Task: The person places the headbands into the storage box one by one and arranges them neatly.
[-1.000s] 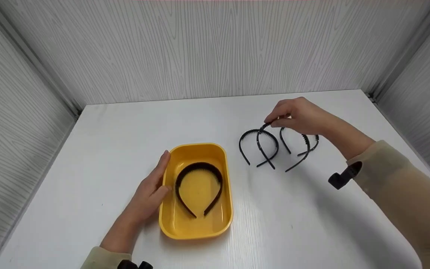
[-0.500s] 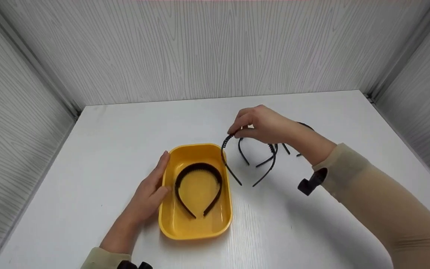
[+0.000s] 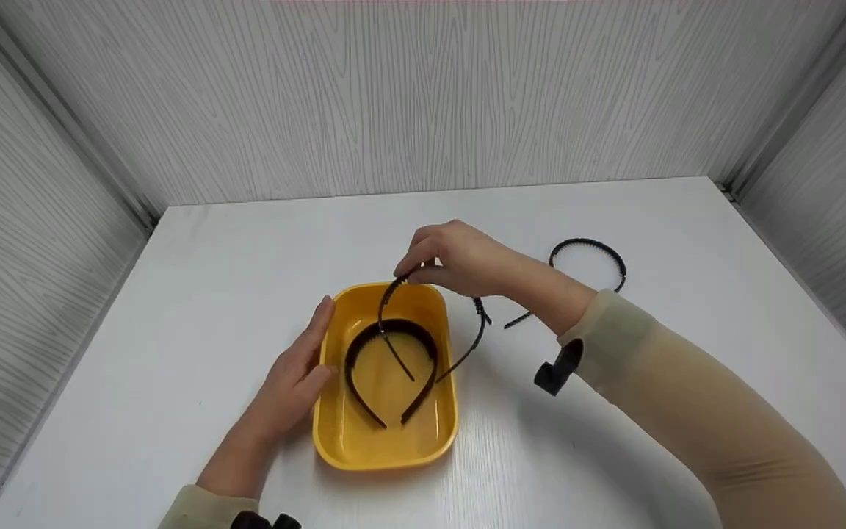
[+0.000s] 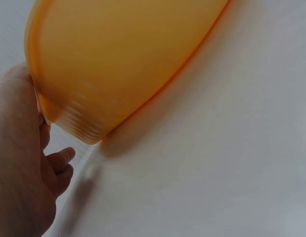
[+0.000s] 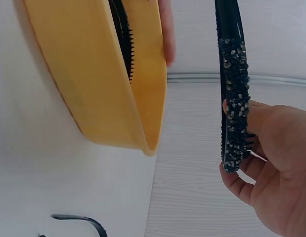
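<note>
My right hand (image 3: pixel 460 261) pinches a black headband (image 3: pixel 390 351) by the top of its arch, its legs pointing down over the right part of a yellow plastic tub (image 3: pixel 385 464). In the right wrist view this headband (image 5: pixel 234 98) shows a crust of glittering stones and small inner teeth. At the tub's left side, my left hand (image 3: pixel 292 382) holds the wall, thumb over the rim and fingers along the outside. Inside the tub lies a black toothed headband (image 3: pixel 391 325), its band looking doubled in the right wrist view.
Another black headband (image 3: pixel 588 241) lies on the white table (image 3: pixel 247 250) to the right, partly covered by my right forearm. A further headband's leg (image 3: pixel 517 321) shows beneath that arm. Wood-grain panels (image 3: pixel 423 95) enclose the table at the back and both sides.
My right hand has carried the pinched headband leftward and nearer, from above the headbands on the table to over the tub. The left hand and tub have stayed in place.
</note>
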A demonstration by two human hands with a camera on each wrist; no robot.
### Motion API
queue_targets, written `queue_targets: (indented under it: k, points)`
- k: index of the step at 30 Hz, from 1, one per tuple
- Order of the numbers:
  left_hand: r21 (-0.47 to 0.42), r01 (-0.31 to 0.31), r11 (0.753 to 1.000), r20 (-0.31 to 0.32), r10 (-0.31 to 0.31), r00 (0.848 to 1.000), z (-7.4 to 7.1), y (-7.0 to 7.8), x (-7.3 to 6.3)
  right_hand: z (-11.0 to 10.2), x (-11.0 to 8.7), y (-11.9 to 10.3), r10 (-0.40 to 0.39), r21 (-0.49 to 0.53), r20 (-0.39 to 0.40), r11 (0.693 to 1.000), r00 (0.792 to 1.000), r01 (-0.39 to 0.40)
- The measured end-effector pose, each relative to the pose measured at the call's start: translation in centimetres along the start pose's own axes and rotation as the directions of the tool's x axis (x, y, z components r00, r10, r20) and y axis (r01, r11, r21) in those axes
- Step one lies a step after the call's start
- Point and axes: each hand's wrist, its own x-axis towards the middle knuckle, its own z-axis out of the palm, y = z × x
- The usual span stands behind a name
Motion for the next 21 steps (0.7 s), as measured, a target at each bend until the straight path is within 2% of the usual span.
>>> queue_targets:
  k: [10, 21]
  points:
    - [-0.019, -0.004, 1.000, 0.012, 0.004, 1.000, 0.0, 0.2, -0.1, 2.5, 1.5, -0.1, 0.010, -0.022, 0.017, 1.000, 1.000, -0.010]
    - [-0.003, 0.006, 1.000, 0.023, -0.006, 1.000, 0.2, 0.3, 0.2, 4.4, 2.0, 0.2, 0.045, -0.042, 0.050, 0.998, 0.998, -0.043]
